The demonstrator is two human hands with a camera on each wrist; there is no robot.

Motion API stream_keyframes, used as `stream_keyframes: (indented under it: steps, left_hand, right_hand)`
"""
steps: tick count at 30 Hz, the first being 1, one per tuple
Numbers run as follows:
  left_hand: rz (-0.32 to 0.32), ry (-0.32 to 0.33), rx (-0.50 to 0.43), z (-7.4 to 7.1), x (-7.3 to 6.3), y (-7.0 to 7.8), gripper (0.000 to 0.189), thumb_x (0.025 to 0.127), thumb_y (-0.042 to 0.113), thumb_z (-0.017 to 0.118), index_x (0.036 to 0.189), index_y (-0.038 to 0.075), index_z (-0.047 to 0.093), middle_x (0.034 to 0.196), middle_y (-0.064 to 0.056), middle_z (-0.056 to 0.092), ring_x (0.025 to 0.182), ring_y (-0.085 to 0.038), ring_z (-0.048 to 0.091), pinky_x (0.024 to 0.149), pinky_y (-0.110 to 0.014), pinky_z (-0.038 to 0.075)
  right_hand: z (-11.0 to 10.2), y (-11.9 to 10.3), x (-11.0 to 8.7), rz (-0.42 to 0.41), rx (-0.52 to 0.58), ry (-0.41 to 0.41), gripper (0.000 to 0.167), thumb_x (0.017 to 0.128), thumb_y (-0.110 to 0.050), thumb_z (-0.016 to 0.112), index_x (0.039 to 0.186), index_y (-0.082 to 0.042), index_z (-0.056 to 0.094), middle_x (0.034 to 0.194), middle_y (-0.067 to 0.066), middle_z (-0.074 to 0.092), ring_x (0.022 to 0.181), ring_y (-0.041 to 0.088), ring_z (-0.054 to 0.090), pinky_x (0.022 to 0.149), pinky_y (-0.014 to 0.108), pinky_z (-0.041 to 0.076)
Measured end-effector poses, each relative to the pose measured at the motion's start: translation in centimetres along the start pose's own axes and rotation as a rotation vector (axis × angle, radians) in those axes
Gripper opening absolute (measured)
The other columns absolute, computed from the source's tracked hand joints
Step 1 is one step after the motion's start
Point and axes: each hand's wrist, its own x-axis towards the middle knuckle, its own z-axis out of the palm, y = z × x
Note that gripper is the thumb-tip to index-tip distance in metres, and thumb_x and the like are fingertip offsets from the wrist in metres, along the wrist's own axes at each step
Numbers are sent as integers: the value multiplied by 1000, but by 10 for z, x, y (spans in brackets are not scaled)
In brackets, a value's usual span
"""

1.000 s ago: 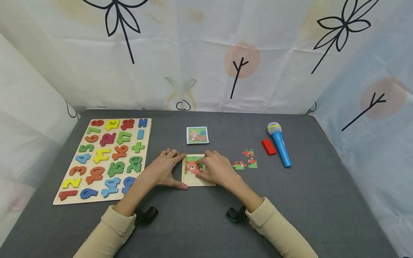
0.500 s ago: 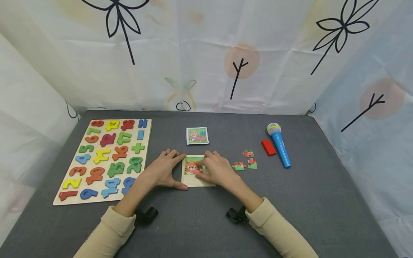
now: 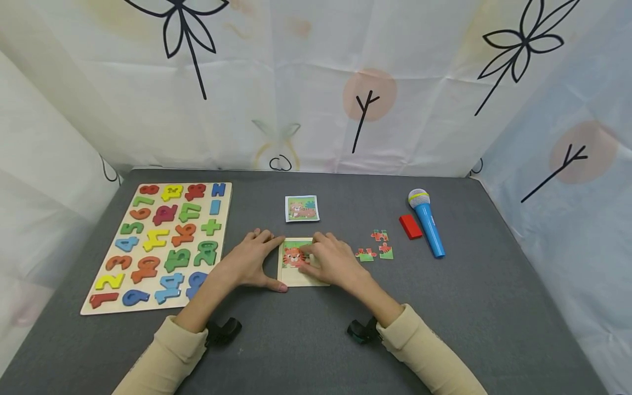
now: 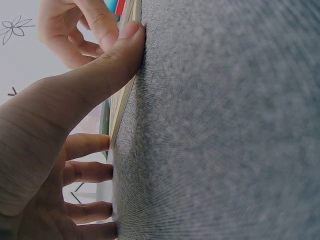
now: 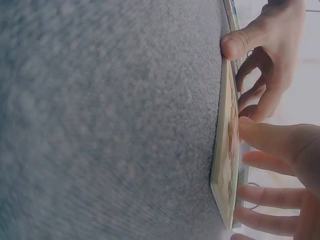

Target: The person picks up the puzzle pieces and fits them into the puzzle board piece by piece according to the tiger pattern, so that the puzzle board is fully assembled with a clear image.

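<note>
A small wooden jigsaw tray (image 3: 305, 279) lies flat on the grey table, holding an assembled part of a tiger picture (image 3: 293, 255). My left hand (image 3: 252, 260) spreads along the tray's left side, thumb at the near left corner and forefinger at the far left one. In the left wrist view its other fingertips rest on the cloth. Over the tray's right half is my right hand (image 3: 332, 260), thumb and fingertips touching the puzzle surface and hiding part of it. Three loose jigsaw pieces (image 3: 366, 254) lie to the right.
A picture card (image 3: 302, 208) lies beyond the tray. On the left is a big number puzzle board (image 3: 163, 233), partly under my left forearm. A red block (image 3: 411, 225) and a blue toy microphone (image 3: 429, 225) lie at the right.
Both hands and the tray keep their places. Only a slight shift of the head camera shows.
</note>
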Motion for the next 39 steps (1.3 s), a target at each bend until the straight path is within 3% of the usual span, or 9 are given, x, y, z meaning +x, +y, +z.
stream_keyframes:
  steps: [14,21,33,39]
  left_hand:
    - [-1,-1,-1,-1,0,2,114,65,68,87,152,7,48,137,-17,55,139,-52,44,112,-63,42]
    - [-3,-2,-4,0,0,1,114,65,67,88,153,6,47,139,-18,55,141,-53,42,113,-64,40]
    - [-7,0,-7,0,0,0,114,65,67,88,153,7,47,140,-18,55,139,-51,44,113,-63,41]
    - [-2,7,-7,0,0,0,113,65,67,87,153,7,47,140,-19,55,138,-50,45,112,-63,41]
  right_hand:
    - [-13,25,-10,101,21,57,37,90,-32,79,124,-17,76,104,7,65,82,18,49,58,28,39]
    - [-22,54,-24,156,7,103,36,91,-29,78,123,-15,76,108,10,67,86,21,54,65,33,47]
    - [-32,98,-51,238,-3,141,35,89,-27,79,121,-13,76,110,13,68,92,25,59,62,34,51]
    - [-33,109,-57,253,2,148,35,89,-24,79,121,-10,76,104,13,67,83,22,55,58,31,46]
